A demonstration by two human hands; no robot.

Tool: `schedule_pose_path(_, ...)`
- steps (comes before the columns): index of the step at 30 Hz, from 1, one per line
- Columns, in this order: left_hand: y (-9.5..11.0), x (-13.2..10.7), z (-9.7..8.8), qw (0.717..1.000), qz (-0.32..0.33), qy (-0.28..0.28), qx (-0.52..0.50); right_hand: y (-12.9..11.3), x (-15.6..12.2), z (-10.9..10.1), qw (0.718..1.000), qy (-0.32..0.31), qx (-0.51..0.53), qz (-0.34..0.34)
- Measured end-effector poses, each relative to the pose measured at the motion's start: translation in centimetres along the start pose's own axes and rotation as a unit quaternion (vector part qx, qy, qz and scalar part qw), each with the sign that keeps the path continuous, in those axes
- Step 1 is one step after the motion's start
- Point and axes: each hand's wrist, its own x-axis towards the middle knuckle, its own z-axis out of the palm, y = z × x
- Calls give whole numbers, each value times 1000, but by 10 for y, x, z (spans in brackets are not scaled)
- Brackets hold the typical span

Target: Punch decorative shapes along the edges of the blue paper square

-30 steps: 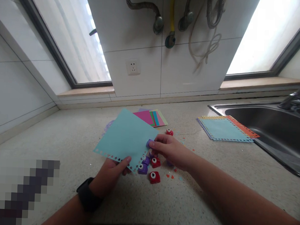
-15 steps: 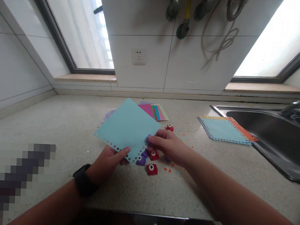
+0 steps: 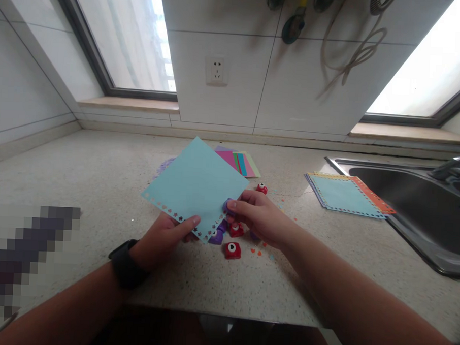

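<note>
The left hand [image 3: 166,238] pinches a light blue, square paper sheet [image 3: 195,176] near its bottom corner. At two o'clock from there, the right hand [image 3: 264,217] pinches a small, purple, plastic-looking punch [image 3: 227,206] at the sheet's edge. That edge slants up toward one o'clock, with little holes below the punch.

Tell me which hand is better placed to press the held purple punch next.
Right, most likely: the right hand holds the purple punch at the edge of the light-blue sheet, while the left hand grasps the sheet near its bottom corner.
</note>
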Motion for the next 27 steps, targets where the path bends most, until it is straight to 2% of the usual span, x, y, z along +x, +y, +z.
schedule_pose_path(9,-1,0,-2,1000,3,2,16,1,0,0,1000,17,-19,12)
schedule_pose_path(19,4,-2,-2,999,-13,-10,37,2,1,0,1000,-7,-6,2)
schedule_pose_path(27,5,-2,-1,999,-10,-6,43,0,0,2,1000,12,-21,11)
